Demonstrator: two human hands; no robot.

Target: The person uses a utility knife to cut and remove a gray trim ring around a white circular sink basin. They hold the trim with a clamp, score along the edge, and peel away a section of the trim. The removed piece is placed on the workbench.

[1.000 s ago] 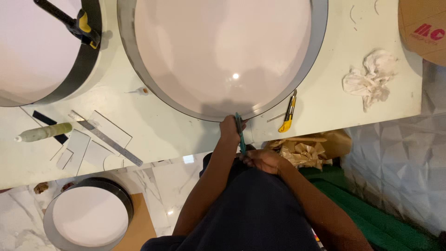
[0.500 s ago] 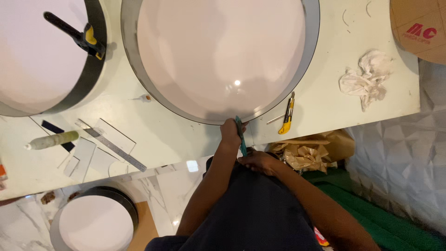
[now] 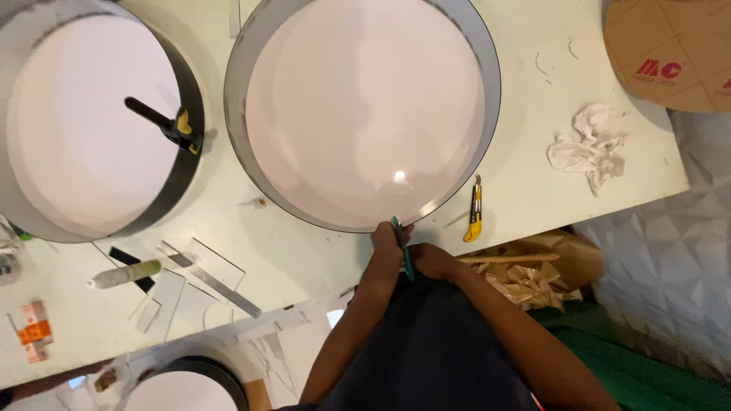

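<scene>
probably workshop: clamp [image 3: 171, 128], utility knife [image 3: 474, 217]

Left hand [image 3: 386, 242] closed, arm extended forward; right hand [image 3: 432, 260] curled just beside, elbow bent.

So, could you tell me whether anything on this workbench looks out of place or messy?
Only small things: a crumpled white rag lies loose near the table's right edge, and clear offcuts are scattered at the front left beside a metal ruler. Nothing looks spilled or broken.

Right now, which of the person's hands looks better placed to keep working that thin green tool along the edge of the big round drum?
Probably the left hand: it rests against the drum's rim beside the green tool. The right hand sits lower, by the tool's handle end, off the rim.
</scene>
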